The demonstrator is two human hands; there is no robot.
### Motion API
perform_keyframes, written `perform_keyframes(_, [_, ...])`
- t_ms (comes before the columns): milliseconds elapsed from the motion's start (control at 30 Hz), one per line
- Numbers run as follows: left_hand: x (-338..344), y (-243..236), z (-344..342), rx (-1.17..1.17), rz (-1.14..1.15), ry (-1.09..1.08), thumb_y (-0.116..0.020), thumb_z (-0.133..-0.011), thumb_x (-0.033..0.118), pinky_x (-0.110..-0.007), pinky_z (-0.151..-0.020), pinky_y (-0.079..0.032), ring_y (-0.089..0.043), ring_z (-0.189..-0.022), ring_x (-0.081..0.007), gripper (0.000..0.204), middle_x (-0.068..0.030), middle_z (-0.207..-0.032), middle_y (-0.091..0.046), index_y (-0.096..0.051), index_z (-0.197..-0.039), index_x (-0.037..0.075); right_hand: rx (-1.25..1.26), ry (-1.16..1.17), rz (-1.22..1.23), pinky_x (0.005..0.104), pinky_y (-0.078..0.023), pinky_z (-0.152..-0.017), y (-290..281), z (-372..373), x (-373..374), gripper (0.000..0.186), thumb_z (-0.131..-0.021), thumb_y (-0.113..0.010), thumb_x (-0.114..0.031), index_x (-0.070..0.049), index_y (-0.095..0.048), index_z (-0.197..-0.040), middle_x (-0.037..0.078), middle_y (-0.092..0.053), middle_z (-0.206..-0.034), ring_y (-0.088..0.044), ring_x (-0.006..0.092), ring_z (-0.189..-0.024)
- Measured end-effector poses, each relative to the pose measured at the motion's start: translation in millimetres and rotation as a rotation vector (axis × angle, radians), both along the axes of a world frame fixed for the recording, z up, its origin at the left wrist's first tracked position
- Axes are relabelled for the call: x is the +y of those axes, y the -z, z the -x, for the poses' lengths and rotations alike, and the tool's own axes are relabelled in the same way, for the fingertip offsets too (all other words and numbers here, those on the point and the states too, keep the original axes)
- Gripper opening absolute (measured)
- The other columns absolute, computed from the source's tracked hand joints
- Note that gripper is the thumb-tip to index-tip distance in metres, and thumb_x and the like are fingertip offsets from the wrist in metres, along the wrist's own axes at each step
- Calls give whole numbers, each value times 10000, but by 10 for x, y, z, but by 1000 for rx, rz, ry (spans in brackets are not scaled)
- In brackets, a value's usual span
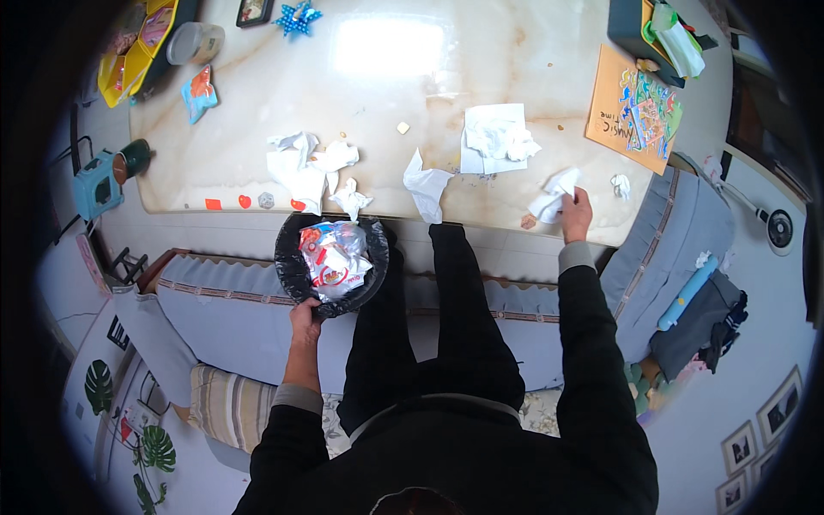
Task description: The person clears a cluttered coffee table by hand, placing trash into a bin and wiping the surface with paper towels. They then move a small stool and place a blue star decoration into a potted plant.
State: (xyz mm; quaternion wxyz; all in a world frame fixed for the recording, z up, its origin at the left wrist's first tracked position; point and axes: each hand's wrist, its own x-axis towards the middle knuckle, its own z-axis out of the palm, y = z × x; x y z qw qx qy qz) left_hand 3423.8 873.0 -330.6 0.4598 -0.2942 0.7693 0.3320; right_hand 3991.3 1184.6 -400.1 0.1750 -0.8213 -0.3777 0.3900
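At the table's near edge, my left hand (305, 321) grips the rim of a black-lined trash bin (376, 257). Crumpled wrappers (333, 262), white, red and blue, fill its top. My right hand (577, 215) pinches a crumpled white tissue (554, 194) on the table's near right. A small brown scrap (528, 221) lies beside that tissue. Between my hands stands another creased tissue (427, 187). Farther back, a wadded tissue (502, 142) rests on a flat white sheet. More crumpled tissues (298, 170) lie just beyond the bin, and a small wad (621, 185) is to the right.
The marble-patterned table (257, 94) bears a blue-and-orange packet (199, 94), a clear tub (196, 43), a blue star bow (297, 19) and an orange decorated board (611, 103). Dark boxes stand at both far corners. A grey-covered sofa (232, 313) runs along the near side.
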Motion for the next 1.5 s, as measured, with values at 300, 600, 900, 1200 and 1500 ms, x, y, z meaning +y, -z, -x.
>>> perform_keyframes(300, [6, 48, -23, -27, 11, -41, -583, -659, -52, -449, -619, -557, -616, -738, -281, 293, -97, -857, -602, -597, -947, -1, -503, -34, -314, 367, -466, -868, -542, -1049, 443, 340, -855, -560, -183, 0, -618, -1137, 177, -625, -1080, -601, 271, -939])
perform_keyframes(600, [147, -24, -158, 27, 1, 16, -561, -677, -56, -458, -627, -561, -620, -752, -283, 280, -109, -888, -595, -585, -951, -5, -724, -146, -397, 485, -350, -1018, 284, -309, 412, 415, -884, -550, -174, 116, -523, -1180, 303, -533, -1190, -457, 433, -1165])
perform_keyframes(900, [106, 36, -276, -21, -57, -50, -584, -630, -74, -457, -586, -555, -626, -743, -280, 329, -94, -859, -607, -588, -945, 23, -304, -268, -558, 387, -357, -1046, -293, 728, 953, 371, -941, -540, -138, 16, -510, -1277, 209, -481, -1283, -469, 342, -1180])
perform_keyframes(1200, [266, -17, -462, -29, -44, 23, -601, -666, -44, -389, -461, -502, -624, -614, -241, 245, -85, -793, -615, -585, -903, 12, -242, -560, -545, 502, -225, -1104, -368, 2384, 500, 443, -916, -566, -161, -11, -462, -1319, 224, -376, -1419, -295, 441, -1331])
perform_keyframes(1500, [325, -16, -595, -86, -66, -104, -592, -671, -63, -435, -541, -515, -625, -695, -276, 235, -111, -836, -617, -582, -901, -13, -41, -448, -527, 394, -392, -981, -654, 2734, 429, 287, -862, -529, -8, -8, -578, -1144, 160, -557, -1178, -499, 333, -1135])
